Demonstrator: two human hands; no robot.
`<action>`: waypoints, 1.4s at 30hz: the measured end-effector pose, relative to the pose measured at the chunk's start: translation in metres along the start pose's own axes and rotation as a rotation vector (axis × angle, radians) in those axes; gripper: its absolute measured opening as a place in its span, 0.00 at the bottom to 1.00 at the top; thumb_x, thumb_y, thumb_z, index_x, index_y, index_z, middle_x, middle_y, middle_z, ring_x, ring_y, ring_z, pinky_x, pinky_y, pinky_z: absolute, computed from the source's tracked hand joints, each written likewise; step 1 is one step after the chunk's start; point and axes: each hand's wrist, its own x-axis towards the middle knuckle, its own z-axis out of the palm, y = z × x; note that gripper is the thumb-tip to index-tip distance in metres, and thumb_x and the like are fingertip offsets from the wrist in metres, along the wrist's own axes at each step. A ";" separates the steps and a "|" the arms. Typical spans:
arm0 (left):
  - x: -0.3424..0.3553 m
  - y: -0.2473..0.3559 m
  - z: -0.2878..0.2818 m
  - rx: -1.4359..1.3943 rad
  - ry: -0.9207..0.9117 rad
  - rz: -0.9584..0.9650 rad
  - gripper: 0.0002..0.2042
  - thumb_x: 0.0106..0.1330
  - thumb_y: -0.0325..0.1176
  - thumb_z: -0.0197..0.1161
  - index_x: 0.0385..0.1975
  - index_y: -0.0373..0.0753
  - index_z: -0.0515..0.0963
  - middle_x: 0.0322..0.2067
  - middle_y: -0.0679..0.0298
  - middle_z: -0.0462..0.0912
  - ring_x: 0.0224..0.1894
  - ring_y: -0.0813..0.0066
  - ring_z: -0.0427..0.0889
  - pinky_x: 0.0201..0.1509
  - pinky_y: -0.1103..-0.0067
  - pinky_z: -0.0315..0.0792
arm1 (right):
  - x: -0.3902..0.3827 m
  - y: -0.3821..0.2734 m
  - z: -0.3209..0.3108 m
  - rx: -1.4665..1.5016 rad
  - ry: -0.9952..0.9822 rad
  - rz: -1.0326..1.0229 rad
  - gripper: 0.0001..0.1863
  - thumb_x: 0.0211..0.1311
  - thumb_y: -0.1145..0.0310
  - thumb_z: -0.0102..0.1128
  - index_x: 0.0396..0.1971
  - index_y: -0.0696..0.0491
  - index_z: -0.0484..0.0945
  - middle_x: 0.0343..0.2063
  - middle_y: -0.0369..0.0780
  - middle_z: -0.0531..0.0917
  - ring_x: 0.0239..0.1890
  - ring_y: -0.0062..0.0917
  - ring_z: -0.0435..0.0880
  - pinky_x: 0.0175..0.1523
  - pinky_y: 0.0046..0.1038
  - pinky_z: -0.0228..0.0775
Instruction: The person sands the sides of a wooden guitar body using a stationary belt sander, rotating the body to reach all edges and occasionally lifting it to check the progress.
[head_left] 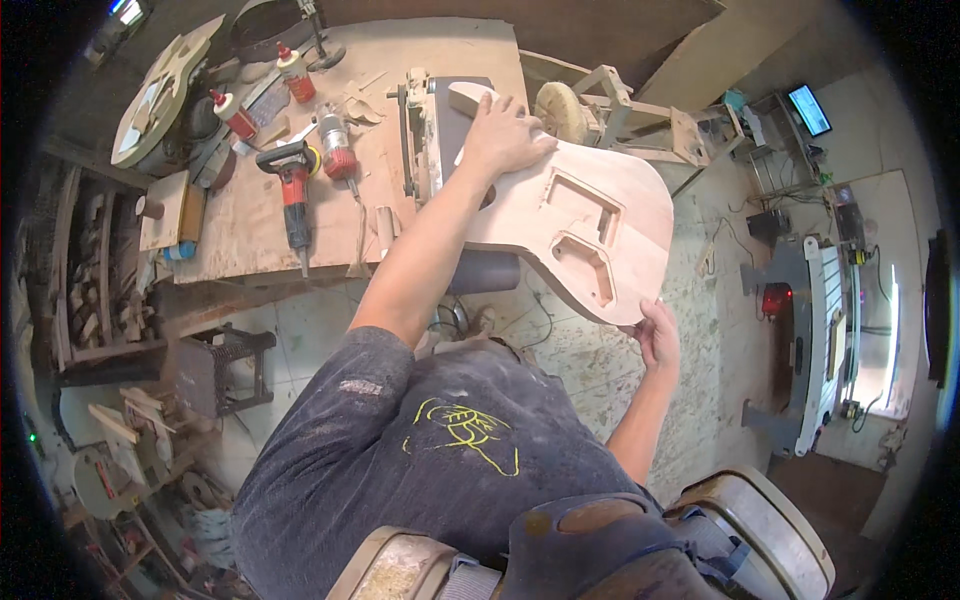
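A pale, unfinished wooden guitar body with two routed cavities is held out in front of me. My left hand lies over its upper part beside the horn, fingers curled on the wood. My right hand grips the rounded lower edge, thumb and fingers pinching it. The horn end lies over the dark belt of a belt sander at the bench's right end; whether wood and belt touch, I cannot tell. My left hand covers part of the wood there.
On the workbench lie a red-and-black angle grinder, another red power tool and two red-capped glue bottles. Another guitar body rests far left. A wooden stand with a round pad is beyond. A stool stands left.
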 end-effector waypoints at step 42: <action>-0.019 -0.024 -0.001 0.137 0.060 -0.203 0.31 0.64 0.65 0.48 0.58 0.52 0.79 0.64 0.55 0.71 0.72 0.56 0.58 0.75 0.47 0.40 | 0.078 -0.047 -0.005 -0.196 -0.084 0.054 0.25 0.65 0.54 0.59 0.50 0.61 0.78 0.39 0.41 0.86 0.36 0.24 0.86 0.44 0.29 0.81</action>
